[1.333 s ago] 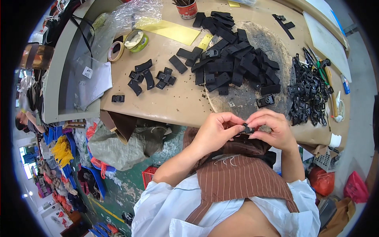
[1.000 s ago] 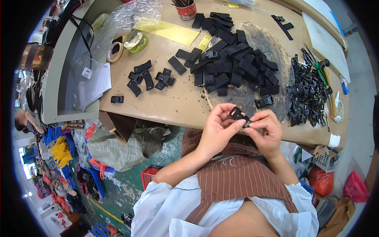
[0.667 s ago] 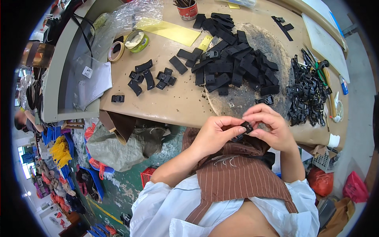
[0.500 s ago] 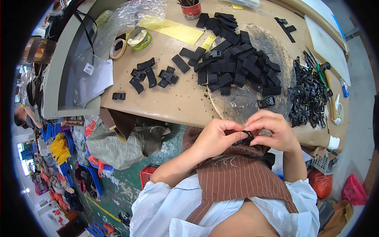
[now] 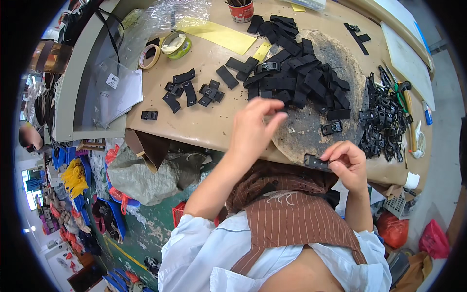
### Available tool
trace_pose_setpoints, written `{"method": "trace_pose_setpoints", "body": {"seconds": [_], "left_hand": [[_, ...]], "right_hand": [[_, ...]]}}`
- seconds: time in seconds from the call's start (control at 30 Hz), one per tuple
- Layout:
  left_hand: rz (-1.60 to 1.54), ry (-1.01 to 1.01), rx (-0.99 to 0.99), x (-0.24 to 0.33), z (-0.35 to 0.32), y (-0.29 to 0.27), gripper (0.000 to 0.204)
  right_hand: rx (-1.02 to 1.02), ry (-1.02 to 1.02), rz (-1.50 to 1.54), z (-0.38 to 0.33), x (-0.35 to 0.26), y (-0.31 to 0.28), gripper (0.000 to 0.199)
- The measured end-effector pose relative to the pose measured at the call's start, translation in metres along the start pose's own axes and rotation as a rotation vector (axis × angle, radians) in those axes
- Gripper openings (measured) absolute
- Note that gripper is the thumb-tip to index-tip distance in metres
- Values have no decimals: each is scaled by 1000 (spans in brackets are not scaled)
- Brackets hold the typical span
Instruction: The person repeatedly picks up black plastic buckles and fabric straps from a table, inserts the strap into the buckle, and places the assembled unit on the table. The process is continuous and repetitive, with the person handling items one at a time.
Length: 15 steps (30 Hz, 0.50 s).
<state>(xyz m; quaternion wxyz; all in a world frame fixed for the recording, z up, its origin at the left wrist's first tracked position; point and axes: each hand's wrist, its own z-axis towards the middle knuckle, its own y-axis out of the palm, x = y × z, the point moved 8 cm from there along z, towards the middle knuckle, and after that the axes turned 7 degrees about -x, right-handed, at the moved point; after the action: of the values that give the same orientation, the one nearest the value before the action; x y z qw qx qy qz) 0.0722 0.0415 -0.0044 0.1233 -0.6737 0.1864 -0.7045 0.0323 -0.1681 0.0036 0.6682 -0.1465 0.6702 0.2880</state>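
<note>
My right hand [image 5: 351, 168] pinches a short black strap piece [image 5: 316, 162] between thumb and fingers, low over the near edge of a round worn slab [image 5: 304, 136]. Above the bench, just left of the slab, hangs my left hand [image 5: 249, 127], thumb and forefinger apart with nothing visible between them. Its fingertips are nearest to a large pile of black strap pieces [image 5: 311, 78]. One black buckle [image 5: 332, 128] lies on the slab, and another buckle [image 5: 270, 66] rests on the pile.
Black buckles [image 5: 384, 119] are heaped at the right beside tools with a wooden handle [image 5: 411, 121]. Further left lie strap-and-buckle pieces [image 5: 210, 93], a tape roll [image 5: 149, 57], a green tin [image 5: 176, 45] and yellow sheet [image 5: 219, 35]. A red can [image 5: 241, 10] stands at the back.
My hands were together on a small black piece at the bench's front edge. My left hand has let go and moved up and left; my right hand keeps the strap piece.
</note>
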Motion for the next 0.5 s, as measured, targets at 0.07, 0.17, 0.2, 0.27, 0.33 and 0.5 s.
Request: {"method": "trace_pose_setpoints", "body": {"seconds": [0.07, 0.17, 0.2, 0.27, 0.33, 0.5], "left_hand": [[376, 149, 131, 12, 16, -10, 24], [605, 218, 146, 23, 21, -3, 23], [613, 198, 142, 22, 21, -2, 21], [632, 159, 135, 22, 21, -1, 19], [449, 72, 187, 14, 20, -11, 10], [-657, -11, 160, -18, 14, -5, 17]], "right_hand": [[-5, -55, 82, 2, 0, -1, 26], [55, -4, 122, 3, -3, 2, 30], [92, 43, 133, 2, -1, 1, 30], [133, 56, 113, 0, 2, -5, 29], [140, -8, 52, -1, 7, -12, 27], [143, -60, 59, 2, 5, -12, 25]]}}
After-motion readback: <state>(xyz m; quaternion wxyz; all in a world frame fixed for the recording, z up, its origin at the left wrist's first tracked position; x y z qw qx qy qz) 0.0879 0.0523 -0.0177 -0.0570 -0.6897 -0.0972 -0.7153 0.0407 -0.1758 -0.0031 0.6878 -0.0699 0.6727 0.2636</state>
